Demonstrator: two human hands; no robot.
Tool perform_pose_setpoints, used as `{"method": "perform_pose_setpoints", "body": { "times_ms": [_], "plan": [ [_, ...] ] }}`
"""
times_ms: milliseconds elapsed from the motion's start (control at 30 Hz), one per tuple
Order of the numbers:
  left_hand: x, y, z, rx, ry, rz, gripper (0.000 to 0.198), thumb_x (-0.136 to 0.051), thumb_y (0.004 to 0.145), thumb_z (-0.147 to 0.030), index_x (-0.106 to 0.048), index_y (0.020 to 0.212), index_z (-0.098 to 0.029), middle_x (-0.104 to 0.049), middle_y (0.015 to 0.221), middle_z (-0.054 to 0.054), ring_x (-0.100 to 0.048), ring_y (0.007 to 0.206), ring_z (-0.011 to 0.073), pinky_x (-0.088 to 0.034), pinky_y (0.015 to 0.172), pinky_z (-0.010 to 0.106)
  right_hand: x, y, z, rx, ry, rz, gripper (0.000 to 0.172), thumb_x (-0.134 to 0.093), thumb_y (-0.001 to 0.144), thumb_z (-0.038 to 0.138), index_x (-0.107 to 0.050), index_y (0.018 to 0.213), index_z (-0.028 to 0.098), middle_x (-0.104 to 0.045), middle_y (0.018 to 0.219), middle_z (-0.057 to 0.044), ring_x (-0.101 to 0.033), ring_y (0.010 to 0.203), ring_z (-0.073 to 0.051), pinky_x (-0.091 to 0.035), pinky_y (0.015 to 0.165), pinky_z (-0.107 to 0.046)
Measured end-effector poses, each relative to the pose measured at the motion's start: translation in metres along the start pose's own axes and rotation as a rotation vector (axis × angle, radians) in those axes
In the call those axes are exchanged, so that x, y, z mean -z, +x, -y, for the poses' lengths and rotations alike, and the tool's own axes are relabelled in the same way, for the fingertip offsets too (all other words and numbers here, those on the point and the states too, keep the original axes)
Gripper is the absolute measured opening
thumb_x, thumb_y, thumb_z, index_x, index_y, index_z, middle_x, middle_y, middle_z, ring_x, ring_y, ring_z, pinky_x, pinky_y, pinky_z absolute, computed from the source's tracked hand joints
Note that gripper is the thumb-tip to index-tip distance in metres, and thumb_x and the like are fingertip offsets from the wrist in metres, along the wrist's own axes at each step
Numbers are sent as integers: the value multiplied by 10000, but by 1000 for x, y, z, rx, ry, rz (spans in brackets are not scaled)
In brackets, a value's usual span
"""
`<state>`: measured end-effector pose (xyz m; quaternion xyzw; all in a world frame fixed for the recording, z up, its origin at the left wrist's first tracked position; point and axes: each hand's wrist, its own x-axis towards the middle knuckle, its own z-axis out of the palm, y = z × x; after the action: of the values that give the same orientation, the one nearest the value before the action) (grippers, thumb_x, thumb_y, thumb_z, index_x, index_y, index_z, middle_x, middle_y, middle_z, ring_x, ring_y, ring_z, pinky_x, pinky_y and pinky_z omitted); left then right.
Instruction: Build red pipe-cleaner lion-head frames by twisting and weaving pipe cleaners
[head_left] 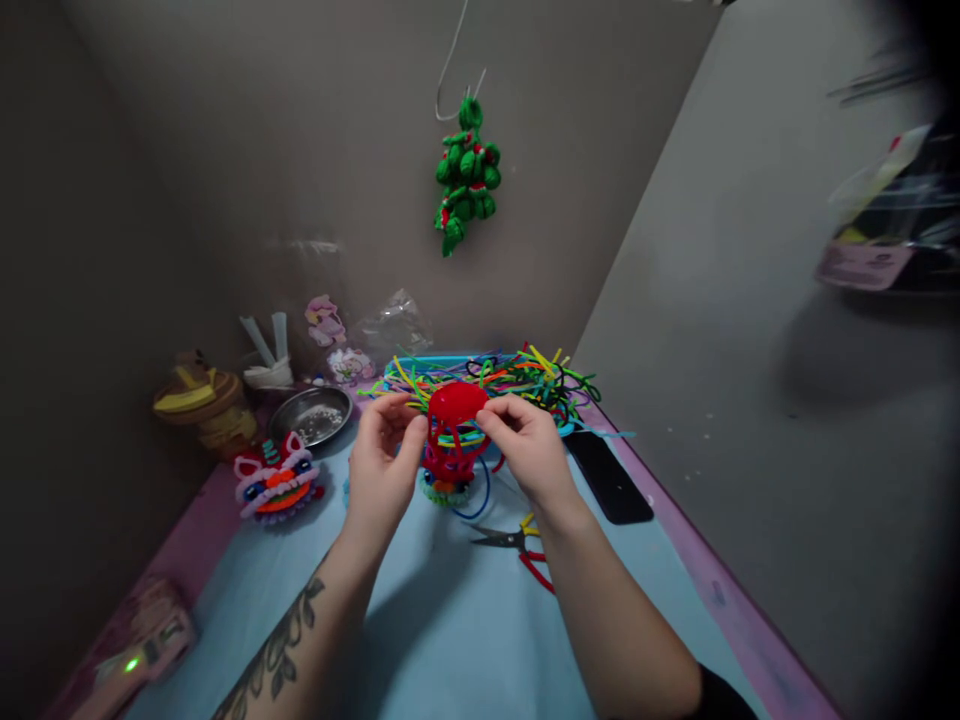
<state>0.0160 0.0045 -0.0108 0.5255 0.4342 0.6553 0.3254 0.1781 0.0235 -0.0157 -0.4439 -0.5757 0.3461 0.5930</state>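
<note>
Pinching red piece (pixel 457 403) — right hand (pixel 531 450), left hand (pixel 379 465) opposite (grip unclear), piece between them

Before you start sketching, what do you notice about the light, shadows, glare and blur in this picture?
In the head view, the light is dim, blackest at the right edge; a soft shadow falls across the blue cloth; the metal bowl glints; the bag near that edge is smeared, while the red piece is clearer; wide-lens distortion seems to splay the table edges.
</note>
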Motion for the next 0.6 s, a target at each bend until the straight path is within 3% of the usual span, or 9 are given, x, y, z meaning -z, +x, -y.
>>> {"method": "perform_pose_setpoints", "body": {
  "times_ms": [100,167,267,400,600],
  "plan": [
    [-1,-6,0,-1,101,136,233,-655,791,-270,-626,1014,-208,-668,791,21,-623,721,159,-495,684,266,-4,-2,1,7,-4,-16,164,-639,765,334,-638,708,180,-609,711,1,-533,668,-138,-414,648,-260],
    [-3,-9,0,39,90,160,289,-669,777,-271,-641,1058,-210,-698,829,40,-649,758,181,-509,697,282,-7,-4,2,6,-5,-16,162,-633,768,331,-634,706,181,-609,705,0,-534,670,-141,-415,654,-263],
    [-7,-10,0,115,-18,113,321,-687,756,-277,-660,1065,-193,-717,895,62,-668,828,193,-528,736,295,-12,-6,4,-6,0,17,168,-628,768,330,-617,684,185,-596,687,6,-528,658,-141,-413,653,-266],
    [-8,-8,-2,191,-136,56,318,-717,720,-272,-691,1019,-167,-731,864,58,-677,775,173,-545,738,302,-15,-7,5,-17,9,54,178,-622,770,336,-598,673,189,-572,676,9,-515,654,-142,-408,643,-267],
    [-7,-9,-4,212,-99,-4,293,-739,689,-249,-725,970,-166,-742,810,39,-668,710,146,-544,705,274,-16,-7,6,31,-67,58,163,-598,787,307,-587,674,191,-566,693,6,-519,674,-144,-409,674,-272]
  ]
}}
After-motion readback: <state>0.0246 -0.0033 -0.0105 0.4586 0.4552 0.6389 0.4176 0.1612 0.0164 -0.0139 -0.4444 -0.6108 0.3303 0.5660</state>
